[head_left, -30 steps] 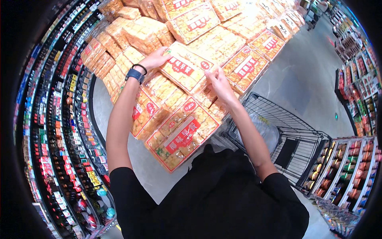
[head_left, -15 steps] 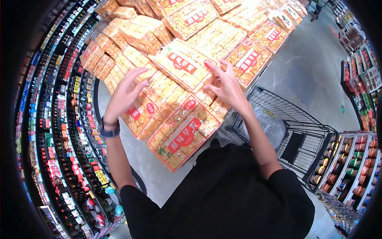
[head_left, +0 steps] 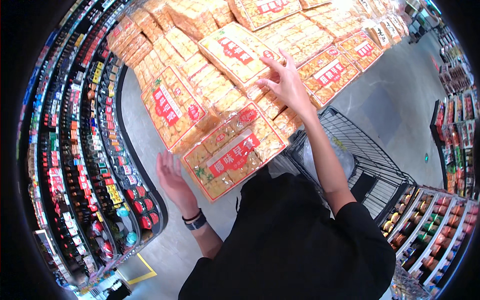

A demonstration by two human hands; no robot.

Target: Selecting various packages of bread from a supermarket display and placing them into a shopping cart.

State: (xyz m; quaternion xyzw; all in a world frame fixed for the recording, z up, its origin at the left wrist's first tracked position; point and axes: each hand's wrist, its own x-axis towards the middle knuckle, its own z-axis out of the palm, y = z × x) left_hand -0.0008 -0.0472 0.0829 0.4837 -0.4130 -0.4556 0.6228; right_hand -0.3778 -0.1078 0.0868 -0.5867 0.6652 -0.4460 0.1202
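Observation:
Clear-wrapped packs of square-cut golden pastries or crackers with red-and-white labels are piled on a display. My left hand [head_left: 174, 181] is off the pile, beside the left edge of the nearest pack [head_left: 232, 152]. Its fingers are extended, a little blurred, with nothing in them. Further up, my right hand [head_left: 286, 82] has thumb and fingers spread at the right end of a flat-lying pack [head_left: 239, 56]. Whether its fingertips touch that wrapping I cannot tell. Another labelled pack [head_left: 172, 107] lies at the pile's left edge, tilted against its neighbours.
A black wire shopping cart [head_left: 367, 150] stands to my right, with a clear plastic bag or wrap inside. Curved shelves of bottles and boxes [head_left: 82, 165] run along the left. Racks of round-lidded tubs [head_left: 432, 225] stand at the lower right. Grey floor [head_left: 380, 100] shows between them.
My left hand has moved from above the packs down and toward me, off the pile's left side. My right hand stays spread by the same pack. The view has shifted slightly.

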